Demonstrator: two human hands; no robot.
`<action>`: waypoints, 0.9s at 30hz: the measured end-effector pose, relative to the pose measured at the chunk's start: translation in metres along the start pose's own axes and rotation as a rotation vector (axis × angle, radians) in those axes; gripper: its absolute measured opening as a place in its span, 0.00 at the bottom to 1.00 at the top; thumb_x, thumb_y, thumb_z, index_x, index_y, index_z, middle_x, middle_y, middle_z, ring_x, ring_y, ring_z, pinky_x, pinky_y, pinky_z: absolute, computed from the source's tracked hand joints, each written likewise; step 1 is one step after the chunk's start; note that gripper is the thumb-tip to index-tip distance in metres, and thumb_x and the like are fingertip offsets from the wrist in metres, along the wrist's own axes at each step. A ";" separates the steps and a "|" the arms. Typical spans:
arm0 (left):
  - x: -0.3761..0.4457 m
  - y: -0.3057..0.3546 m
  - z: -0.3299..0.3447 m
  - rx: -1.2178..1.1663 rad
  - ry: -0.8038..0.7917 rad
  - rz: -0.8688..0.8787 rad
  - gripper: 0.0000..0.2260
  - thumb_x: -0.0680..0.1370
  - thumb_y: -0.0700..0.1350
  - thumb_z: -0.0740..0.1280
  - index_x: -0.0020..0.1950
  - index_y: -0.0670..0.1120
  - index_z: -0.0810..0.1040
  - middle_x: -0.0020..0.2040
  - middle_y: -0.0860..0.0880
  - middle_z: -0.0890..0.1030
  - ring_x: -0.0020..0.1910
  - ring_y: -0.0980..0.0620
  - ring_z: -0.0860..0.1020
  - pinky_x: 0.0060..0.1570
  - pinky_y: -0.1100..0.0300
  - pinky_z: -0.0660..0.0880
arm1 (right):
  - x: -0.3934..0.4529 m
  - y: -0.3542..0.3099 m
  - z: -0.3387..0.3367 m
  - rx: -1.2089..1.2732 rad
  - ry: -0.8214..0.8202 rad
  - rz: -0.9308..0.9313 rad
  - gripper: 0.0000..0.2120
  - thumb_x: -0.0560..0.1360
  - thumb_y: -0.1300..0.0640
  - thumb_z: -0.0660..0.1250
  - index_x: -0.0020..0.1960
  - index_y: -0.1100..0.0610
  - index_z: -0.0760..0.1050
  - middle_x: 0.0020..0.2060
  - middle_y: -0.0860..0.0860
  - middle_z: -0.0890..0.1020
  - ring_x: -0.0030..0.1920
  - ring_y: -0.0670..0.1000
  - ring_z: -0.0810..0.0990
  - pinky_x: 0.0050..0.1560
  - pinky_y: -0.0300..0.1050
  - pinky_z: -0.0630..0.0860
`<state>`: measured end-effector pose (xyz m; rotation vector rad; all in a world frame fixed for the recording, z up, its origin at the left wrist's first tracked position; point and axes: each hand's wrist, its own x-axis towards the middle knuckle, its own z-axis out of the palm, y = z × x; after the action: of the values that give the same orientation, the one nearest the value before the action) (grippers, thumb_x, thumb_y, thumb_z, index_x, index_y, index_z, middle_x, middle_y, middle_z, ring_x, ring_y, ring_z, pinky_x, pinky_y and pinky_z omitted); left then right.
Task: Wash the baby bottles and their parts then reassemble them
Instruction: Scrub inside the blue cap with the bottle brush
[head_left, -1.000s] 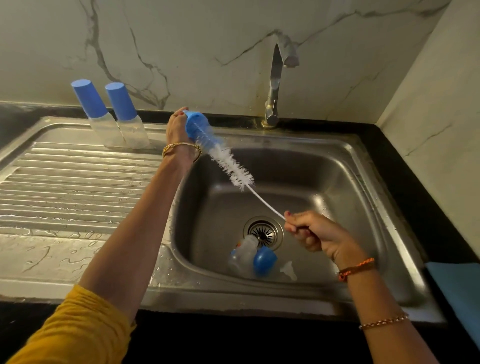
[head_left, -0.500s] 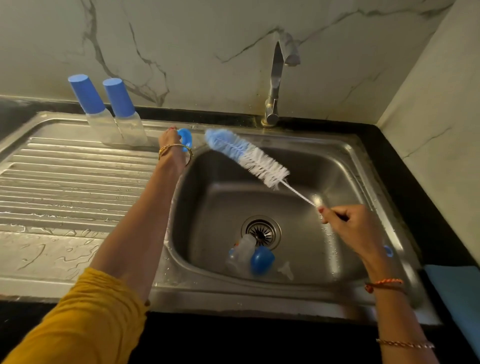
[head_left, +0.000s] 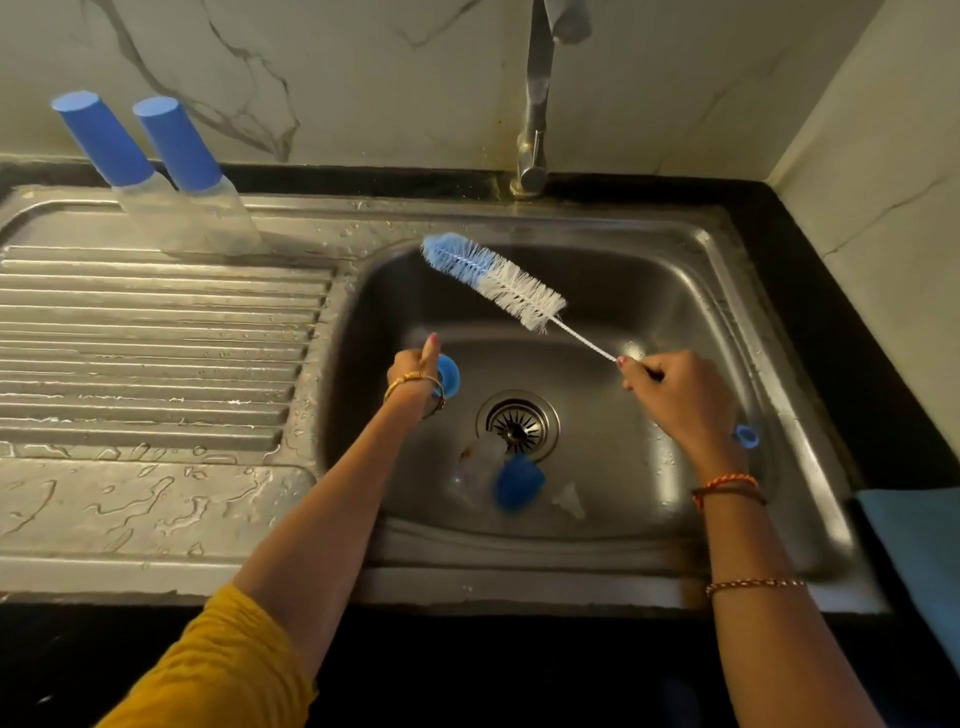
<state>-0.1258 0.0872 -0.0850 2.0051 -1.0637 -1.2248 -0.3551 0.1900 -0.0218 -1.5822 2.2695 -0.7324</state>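
Drain served as the fixed mark in the sink: the left hand hung over the basin to its left, fingers curled round a small blue cap, thumb pointing up, the cap's open mouth seemingly turned toward the drain side. The right hand sat to the drain's right and a little behind it, fingers clenched on the wire handle of the bottle brush. The brush's long axis ran from that fist up and leftward, its blue tip ending behind and left of the drain, above and well apart from the cap. By my judgement, the next stroke depended on this gap: the bristle end pointed past the cap rather than into it, so either the brush had to swing down or the cap rise to meet it, the left hand being the nearer of the two. Just in front of the drain lay a clear bottle, another blue cap touching it, and a clear teat beside them, apparently unwashed. Far to the drain's left, two capped bottles stood on the draining board.
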 end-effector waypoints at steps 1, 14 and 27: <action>0.001 -0.008 0.004 0.105 -0.030 0.018 0.21 0.80 0.53 0.58 0.61 0.38 0.75 0.57 0.39 0.77 0.58 0.41 0.75 0.57 0.53 0.70 | 0.000 0.002 0.002 -0.017 -0.004 -0.004 0.16 0.76 0.48 0.63 0.40 0.57 0.83 0.32 0.55 0.81 0.41 0.58 0.80 0.37 0.44 0.68; 0.033 -0.056 0.020 0.514 -0.158 0.019 0.18 0.79 0.52 0.61 0.54 0.39 0.81 0.55 0.42 0.80 0.54 0.43 0.76 0.54 0.57 0.69 | -0.001 0.023 0.008 -0.146 -0.029 0.096 0.20 0.75 0.46 0.62 0.40 0.62 0.81 0.35 0.59 0.82 0.41 0.61 0.79 0.41 0.49 0.76; 0.036 -0.062 0.024 0.786 -0.329 0.306 0.11 0.78 0.51 0.62 0.50 0.47 0.81 0.52 0.44 0.80 0.50 0.45 0.77 0.54 0.54 0.73 | -0.007 0.026 0.008 -0.145 -0.054 0.146 0.20 0.75 0.46 0.63 0.39 0.62 0.81 0.35 0.59 0.82 0.41 0.61 0.79 0.41 0.48 0.75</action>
<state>-0.1167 0.0888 -0.1604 2.0683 -2.1902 -1.0812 -0.3693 0.2013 -0.0434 -1.4576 2.4151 -0.4914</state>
